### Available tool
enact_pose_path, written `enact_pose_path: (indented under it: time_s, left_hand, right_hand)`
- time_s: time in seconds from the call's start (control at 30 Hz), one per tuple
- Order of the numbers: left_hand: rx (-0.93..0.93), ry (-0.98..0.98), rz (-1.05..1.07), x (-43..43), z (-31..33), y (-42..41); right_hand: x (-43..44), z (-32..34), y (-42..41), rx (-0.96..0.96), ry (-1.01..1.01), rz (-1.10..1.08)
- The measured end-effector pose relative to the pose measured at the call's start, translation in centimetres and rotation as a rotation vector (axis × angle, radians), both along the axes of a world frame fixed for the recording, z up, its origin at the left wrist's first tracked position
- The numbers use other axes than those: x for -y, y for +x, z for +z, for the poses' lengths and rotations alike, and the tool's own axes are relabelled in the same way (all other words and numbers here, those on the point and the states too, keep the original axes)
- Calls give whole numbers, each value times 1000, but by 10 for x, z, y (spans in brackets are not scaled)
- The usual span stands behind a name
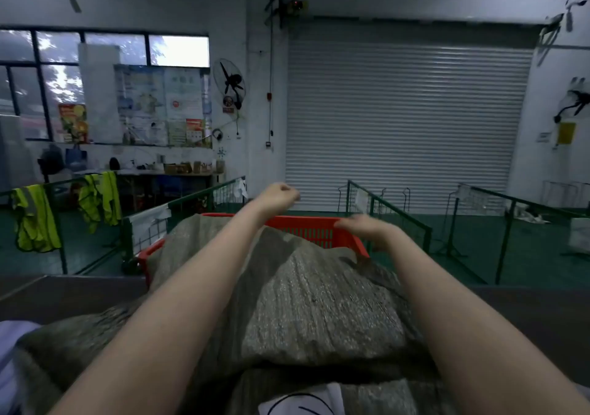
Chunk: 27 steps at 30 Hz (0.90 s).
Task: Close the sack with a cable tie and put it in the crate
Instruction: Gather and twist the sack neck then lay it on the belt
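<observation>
Sack (306, 303) lay bulging across the red crate (319, 231) at twelve o'clock, left hand (281, 195) fisted in the air, right hand (364, 227) curled on the crate's rim, blurred; best steady the crate, then press the sack fully inside.

dim warehouse, grey roller shutter (405, 120), green floor (526, 248), barred window (105, 50)
</observation>
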<state>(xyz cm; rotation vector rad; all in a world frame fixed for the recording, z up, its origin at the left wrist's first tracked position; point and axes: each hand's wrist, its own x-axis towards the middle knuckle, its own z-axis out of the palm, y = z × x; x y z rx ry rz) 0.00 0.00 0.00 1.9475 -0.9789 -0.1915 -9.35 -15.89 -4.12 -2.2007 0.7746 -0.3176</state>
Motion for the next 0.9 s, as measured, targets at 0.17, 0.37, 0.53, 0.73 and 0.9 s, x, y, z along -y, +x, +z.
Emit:
enact_pose_path:
  time_s: [0.17, 0.37, 0.53, 0.73, 0.9]
  left_hand:
    - [50, 488, -41, 7, -36, -2]
    - [-95, 725, -46, -5, -41, -9]
    - [-351, 438, -72, 3, -30, -11]
    - [-506, -235, -129, 32, -10, -22]
    - [-327, -558, 112, 38, 4, -21]
  right_hand:
    - [2, -36, -9, -235, 16, -35]
    - [8, -22, -13, 196, -28, -209]
    - [-13, 32, -14, 664, 345, -46]
    - [-48, 80, -27, 865, 739, 327]
    - [-40, 93, -33, 880, 701, 157]
